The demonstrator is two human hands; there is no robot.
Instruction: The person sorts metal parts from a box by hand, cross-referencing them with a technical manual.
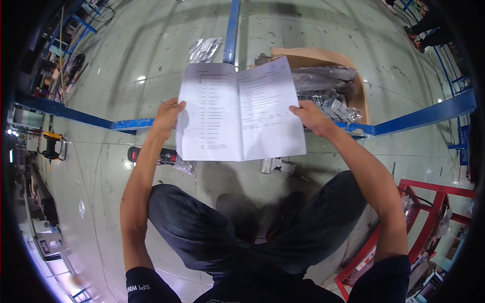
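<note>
An unfolded printed paper document (209,116), with a crease down its middle, is spread out in front of me above my knees. My left hand (168,117) pinches its left edge between thumb and fingers. On the opposite side my right hand (311,117) grips the right edge the same way. Both pages face me; their small print is too fine to make out. The sheets hide part of a blue metal bar (132,124) and part of the floor behind them.
Beyond the paper stands a cardboard box (361,96) of plastic-wrapped parts. A clear plastic bag (204,49) lies near a blue post (232,30). Below the paper are a red-black tool (166,156) and a grey power tool (278,166). A red metal frame (423,222) stands right; someone's legs (429,33) show far right.
</note>
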